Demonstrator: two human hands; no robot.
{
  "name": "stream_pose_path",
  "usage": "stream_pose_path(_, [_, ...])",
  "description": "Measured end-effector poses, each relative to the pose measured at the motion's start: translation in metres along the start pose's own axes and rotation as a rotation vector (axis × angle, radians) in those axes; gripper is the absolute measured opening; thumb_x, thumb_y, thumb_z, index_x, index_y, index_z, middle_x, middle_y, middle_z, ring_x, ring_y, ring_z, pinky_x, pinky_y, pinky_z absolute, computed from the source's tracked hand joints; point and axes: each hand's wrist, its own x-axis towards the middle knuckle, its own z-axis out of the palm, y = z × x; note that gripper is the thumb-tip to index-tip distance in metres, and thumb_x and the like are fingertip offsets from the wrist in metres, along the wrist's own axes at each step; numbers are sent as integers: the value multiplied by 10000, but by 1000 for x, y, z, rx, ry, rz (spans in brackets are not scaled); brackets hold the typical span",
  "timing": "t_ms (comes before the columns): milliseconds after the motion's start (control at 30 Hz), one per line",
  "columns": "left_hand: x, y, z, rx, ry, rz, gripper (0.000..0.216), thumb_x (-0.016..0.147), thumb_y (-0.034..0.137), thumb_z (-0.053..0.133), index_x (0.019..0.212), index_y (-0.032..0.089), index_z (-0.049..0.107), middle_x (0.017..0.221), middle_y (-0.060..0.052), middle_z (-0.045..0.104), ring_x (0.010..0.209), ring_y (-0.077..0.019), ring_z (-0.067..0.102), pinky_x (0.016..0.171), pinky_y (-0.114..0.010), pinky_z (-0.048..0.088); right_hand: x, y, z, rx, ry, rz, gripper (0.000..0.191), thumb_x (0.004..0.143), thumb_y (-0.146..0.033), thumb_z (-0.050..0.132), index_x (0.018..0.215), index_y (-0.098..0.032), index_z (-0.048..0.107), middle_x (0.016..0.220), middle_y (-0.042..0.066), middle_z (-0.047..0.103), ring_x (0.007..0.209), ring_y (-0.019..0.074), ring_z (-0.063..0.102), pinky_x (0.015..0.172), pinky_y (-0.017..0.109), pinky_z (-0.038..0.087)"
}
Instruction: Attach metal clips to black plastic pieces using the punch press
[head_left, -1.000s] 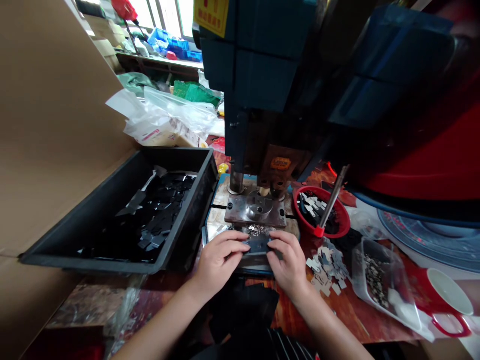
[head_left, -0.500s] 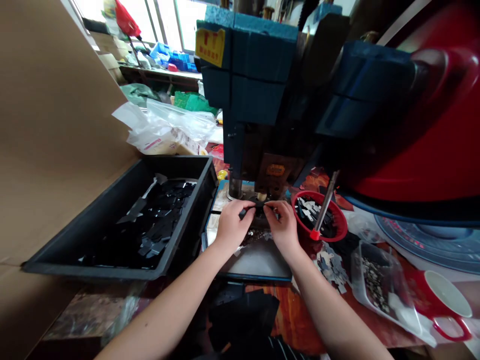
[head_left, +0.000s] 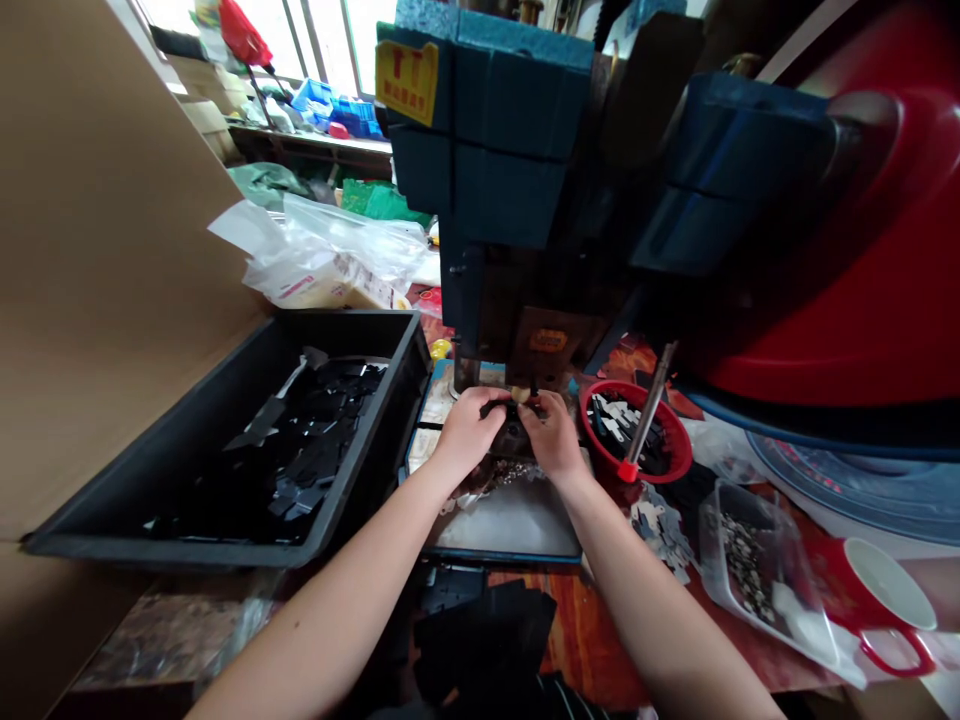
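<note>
Both my hands reach under the head of a dark blue press machine (head_left: 510,180). My left hand (head_left: 469,430) and my right hand (head_left: 553,435) pinch a small black flat part (head_left: 512,410) between their fingertips, holding it on the metal die plate just below the press ram. Both hands' fingers are closed on this part. Small shiny metal bits (head_left: 499,472) lie on the plate just behind my wrists.
A black bin (head_left: 187,460) of black flat parts stands at the left beside a cardboard wall (head_left: 97,250). A red bowl (head_left: 679,465) with a red-tipped tool sits right of the press. Further right are a clear plastic tray (head_left: 757,570) of small pieces and a red mug (head_left: 892,600).
My hands carried the black part from the near edge of the plate forward to under the press ram, and they have settled slightly further in.
</note>
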Motion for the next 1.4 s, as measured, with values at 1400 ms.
stream_pose_path(1400, [-153,-22,-48,457,-101,598,266,826,101,573,1031,253,651,958,-6,713,929,-194,631,929,-411,419,-108,3,-71,-740,-320,-282,297,891,-365,504,1142,-243,607,982,85,591,902,247,521,768,396,415])
